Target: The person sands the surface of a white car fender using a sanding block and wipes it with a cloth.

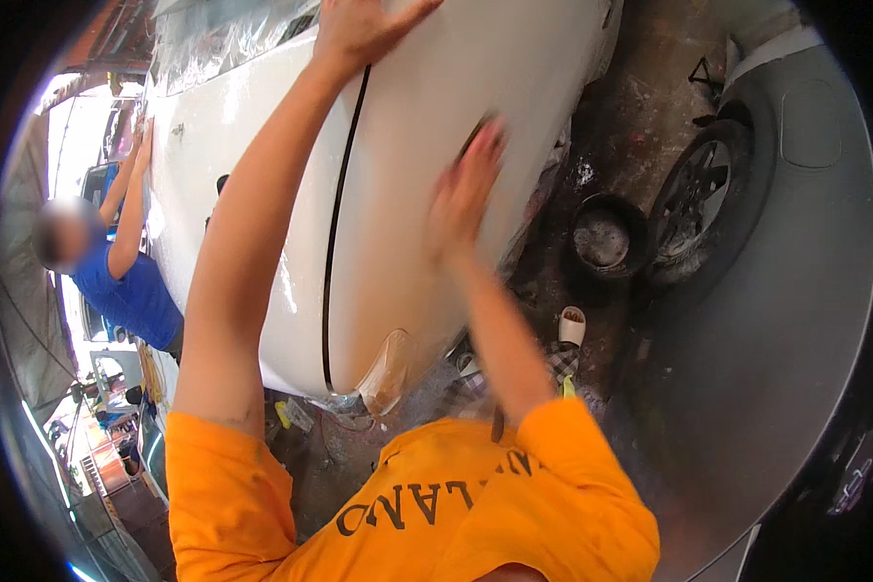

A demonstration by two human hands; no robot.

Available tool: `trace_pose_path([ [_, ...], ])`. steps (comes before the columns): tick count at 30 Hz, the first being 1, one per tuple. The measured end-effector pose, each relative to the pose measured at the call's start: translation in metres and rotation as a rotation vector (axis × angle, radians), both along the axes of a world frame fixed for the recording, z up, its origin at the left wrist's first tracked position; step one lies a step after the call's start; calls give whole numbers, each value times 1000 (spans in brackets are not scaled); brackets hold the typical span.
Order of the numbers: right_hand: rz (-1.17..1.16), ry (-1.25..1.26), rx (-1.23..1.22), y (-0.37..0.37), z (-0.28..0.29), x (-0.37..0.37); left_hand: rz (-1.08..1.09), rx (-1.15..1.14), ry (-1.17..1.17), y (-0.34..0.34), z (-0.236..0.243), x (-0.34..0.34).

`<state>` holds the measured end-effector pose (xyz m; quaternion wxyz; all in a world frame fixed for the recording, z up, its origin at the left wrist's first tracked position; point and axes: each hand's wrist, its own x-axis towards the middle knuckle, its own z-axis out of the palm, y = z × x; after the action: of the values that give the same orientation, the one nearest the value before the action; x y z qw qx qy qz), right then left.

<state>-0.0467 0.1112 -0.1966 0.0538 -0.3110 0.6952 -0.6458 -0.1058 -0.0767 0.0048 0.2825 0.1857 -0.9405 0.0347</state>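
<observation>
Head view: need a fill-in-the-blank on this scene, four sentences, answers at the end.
1. The person's left hand shows ____ in the picture than the right hand.
2. A thin ____ line runs down the white car.
3. The co-worker at the picture's left side wears a ____ shirt.
4. The grey car shows at the picture's ____ side.

Missing words: higher; black; blue; right.

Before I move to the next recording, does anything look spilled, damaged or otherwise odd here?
Yes: the white car panel has a dull tan discoloration near the right hand, standing out against brighter white left of the black seam. I cannot tell damage from residue.
</observation>
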Motion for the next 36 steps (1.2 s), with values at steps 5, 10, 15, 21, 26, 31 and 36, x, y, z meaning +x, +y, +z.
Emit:
trace_pose_path([
  [5, 389, 271, 354, 93, 8, 185, 42, -44, -3, -7, 21, 16],
  [10, 69, 181, 76, -23, 43, -65, -20, 17, 80, 2, 2, -12],
  [15, 298, 499, 357, 72, 13, 158, -4, 20, 64, 2, 9, -1],
  [21, 138, 246, 21, -3, 45, 21, 14, 4, 61, 4, 7, 13],
  [26, 61, 223, 56, -44, 71, -44, -32, -3, 84, 0, 5, -2],
  [31, 873, 312, 282, 121, 20, 172, 27, 14, 46, 4, 8, 2],
  [36, 127, -86, 175, -25, 23, -69, 11, 27, 52, 0, 1, 3],
])
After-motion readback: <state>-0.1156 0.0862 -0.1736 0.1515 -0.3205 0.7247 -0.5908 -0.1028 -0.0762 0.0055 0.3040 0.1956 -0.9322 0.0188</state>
